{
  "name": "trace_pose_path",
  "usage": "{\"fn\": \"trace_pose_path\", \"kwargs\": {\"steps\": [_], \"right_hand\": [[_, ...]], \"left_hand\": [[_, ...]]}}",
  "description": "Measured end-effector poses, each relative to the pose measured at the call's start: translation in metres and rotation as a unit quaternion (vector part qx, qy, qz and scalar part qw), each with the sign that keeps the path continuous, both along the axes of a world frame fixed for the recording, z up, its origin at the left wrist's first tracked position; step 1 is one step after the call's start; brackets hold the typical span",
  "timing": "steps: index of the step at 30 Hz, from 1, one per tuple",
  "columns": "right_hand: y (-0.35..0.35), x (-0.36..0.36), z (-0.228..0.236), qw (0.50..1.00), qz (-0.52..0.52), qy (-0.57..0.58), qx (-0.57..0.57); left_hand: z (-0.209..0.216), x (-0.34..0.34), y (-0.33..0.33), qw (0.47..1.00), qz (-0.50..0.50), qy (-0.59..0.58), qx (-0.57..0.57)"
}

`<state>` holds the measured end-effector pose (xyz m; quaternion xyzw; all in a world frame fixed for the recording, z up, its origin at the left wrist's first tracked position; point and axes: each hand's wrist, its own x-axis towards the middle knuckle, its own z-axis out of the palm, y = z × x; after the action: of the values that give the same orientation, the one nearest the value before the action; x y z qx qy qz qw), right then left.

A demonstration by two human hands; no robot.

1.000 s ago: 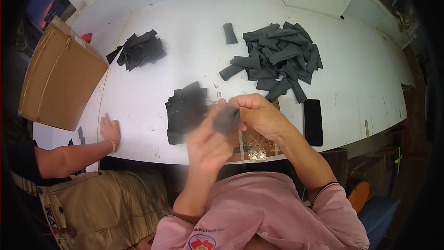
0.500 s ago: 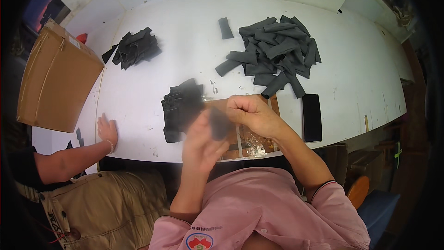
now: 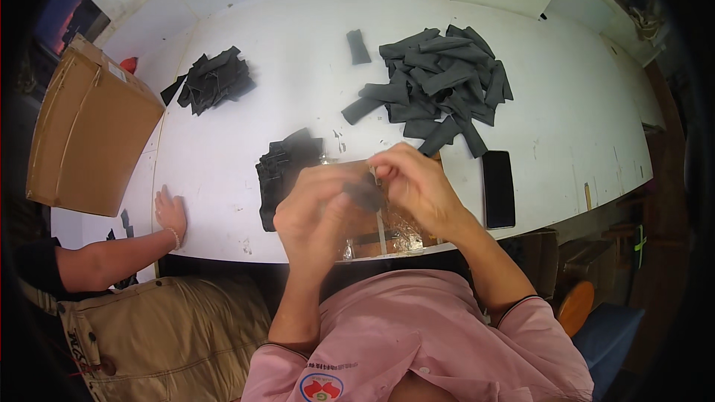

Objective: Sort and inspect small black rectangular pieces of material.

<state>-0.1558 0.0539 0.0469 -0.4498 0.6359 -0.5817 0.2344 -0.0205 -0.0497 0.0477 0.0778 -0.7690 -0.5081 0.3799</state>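
Over the taped brown board, my left hand (image 3: 314,205) grips a small dark grey fabric piece (image 3: 363,196), which is blurred by motion. Close beside the fabric's upper edge, my right hand (image 3: 417,186) has its fingers pinched together. What sits in that pinch is too small and blurred to name. Just past my left hand is a stack of dark fabric pieces (image 3: 275,171), its near side partly covered by the hand. Farther off on the right spreads a large heap of dark grey fabric tubes (image 3: 447,78).
A lone grey fabric tube (image 3: 358,47) lies left of the heap, and a dark fabric pile (image 3: 216,78) farther left. Right of the board (image 3: 365,248) is a flat black rectangular object (image 3: 499,190). A cardboard box (image 3: 93,126) and another person's hand (image 3: 170,212) occupy the left side.
My left hand has turned over the fabric piece and shifted slightly left and up. My right hand has risen a little, its fingers still pinched. The other person's hand stays put.
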Motion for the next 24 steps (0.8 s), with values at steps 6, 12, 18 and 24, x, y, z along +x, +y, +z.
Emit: {"fn": "trace_pose_path", "kwargs": {"steps": [6, 12, 18, 24], "right_hand": [[-0.002, 0.007, 0.017, 0.887, 0.054, 0.454, 0.064], [0.0, 0.007, -0.012, 0.92, 0.035, 0.385, 0.069], [-0.001, 0.005, -0.058, 0.967, 0.018, 0.247, -0.067], [-0.005, 0.009, -0.031, 0.961, 0.029, 0.277, 0.0]], "left_hand": [[0.0, 0.003, 0.015, 0.952, 0.093, 0.134, 0.26], [-0.004, -0.008, 0.004, 0.943, -0.073, 0.078, 0.314], [0.016, -0.019, 0.007, 0.982, -0.054, -0.144, 0.109], [0.012, -0.012, 0.012, 0.991, 0.019, -0.049, 0.12]]}}
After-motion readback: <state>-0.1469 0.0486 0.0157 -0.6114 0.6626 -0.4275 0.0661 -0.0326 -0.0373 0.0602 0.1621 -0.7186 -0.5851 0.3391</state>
